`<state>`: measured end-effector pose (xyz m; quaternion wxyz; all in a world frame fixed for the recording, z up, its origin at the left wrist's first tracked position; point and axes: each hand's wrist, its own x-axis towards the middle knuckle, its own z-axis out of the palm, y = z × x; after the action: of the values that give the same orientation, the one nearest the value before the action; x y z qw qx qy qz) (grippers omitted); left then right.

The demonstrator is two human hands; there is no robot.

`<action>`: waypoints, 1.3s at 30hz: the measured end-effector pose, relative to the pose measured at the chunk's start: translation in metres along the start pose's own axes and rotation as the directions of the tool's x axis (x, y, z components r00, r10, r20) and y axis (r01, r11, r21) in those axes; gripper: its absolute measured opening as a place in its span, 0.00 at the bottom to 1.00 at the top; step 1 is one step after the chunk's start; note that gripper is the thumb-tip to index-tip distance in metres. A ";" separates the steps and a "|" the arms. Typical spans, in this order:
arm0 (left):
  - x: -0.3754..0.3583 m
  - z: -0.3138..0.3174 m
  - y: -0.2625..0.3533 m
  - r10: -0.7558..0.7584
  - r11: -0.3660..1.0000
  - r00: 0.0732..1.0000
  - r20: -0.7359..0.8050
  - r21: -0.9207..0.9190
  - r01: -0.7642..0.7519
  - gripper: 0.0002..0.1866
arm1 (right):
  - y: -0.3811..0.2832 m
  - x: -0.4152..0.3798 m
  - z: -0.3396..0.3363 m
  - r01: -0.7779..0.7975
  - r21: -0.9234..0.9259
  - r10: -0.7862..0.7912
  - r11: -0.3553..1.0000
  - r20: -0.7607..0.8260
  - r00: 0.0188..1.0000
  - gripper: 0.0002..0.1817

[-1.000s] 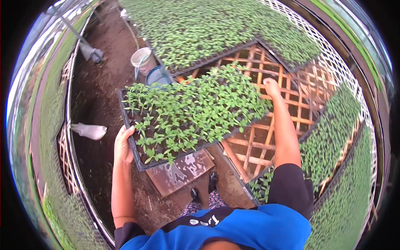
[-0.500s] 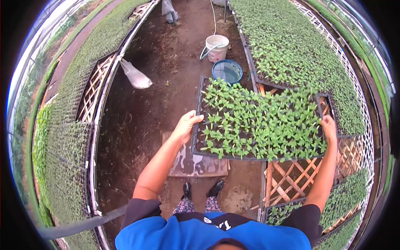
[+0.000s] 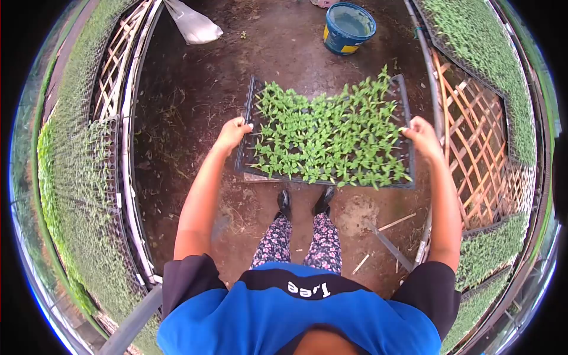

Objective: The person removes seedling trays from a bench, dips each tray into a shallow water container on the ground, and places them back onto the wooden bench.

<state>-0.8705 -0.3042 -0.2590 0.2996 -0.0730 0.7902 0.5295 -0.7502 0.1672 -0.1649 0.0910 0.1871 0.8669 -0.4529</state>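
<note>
Between my two hands hangs a black seedling tray (image 3: pixel 404 97) full of leafy green seedlings (image 3: pixel 325 136), held over the soil path in front of my legs. My left hand (image 3: pixel 232 134) grips its left edge, thumb over the rim. On the opposite edge my right hand (image 3: pixel 421 136) has the same kind of hold, thumb on top. The fingers beneath the rim are hidden on both sides. The tray covers most of a flat board (image 3: pixel 260 177) on the ground.
A blue bucket (image 3: pixel 349 29) of liquid stands ahead, right of centre. A pale sack (image 3: pixel 198 25) hangs from the left bench. Seedling trays (image 3: pixel 83 195) line the left side. At right, a wooden lattice bench top (image 3: pixel 479 142) shows bare between more seedlings (image 3: pixel 491 254). Sticks (image 3: pixel 361 263) lie near my feet.
Both hands have carried the seedling tray left, off the right bench and over the path. My view has tipped downward, so the blue bucket sits higher and the white bucket has nearly left view.
</note>
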 end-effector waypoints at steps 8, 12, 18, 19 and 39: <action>0.088 0.004 -0.220 -0.061 0.823 0.939 -0.339 0.515 0.240 0.15 | 0.160 0.093 0.252 -0.397 -0.415 0.386 0.819 -0.112 0.915 0.11; 0.141 0.015 -0.341 0.008 0.850 0.903 -0.430 0.479 0.221 0.14 | 0.247 0.135 0.346 -0.433 -0.420 0.372 0.798 -0.221 0.901 0.12; 0.191 0.012 -0.442 0.063 0.900 0.878 -0.474 0.407 0.154 0.14 | 0.352 0.173 0.403 -0.365 -0.416 0.244 0.833 -0.316 0.917 0.10; 0.199 0.012 -0.458 0.061 0.905 0.876 -0.478 0.396 0.153 0.15 | 0.359 0.176 0.407 -0.379 -0.406 0.263 0.832 -0.313 0.913 0.10; 0.242 0.005 -0.552 -0.138 0.824 0.906 -0.401 0.462 0.330 0.16 | 0.514 0.189 0.403 -0.501 -0.322 0.415 0.803 -0.301 0.859 0.13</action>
<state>-0.8254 -0.4880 -0.8312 0.2265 -0.1803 0.9283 0.2335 -0.7185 0.1501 -0.8438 0.1388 0.4181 0.8722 -0.2125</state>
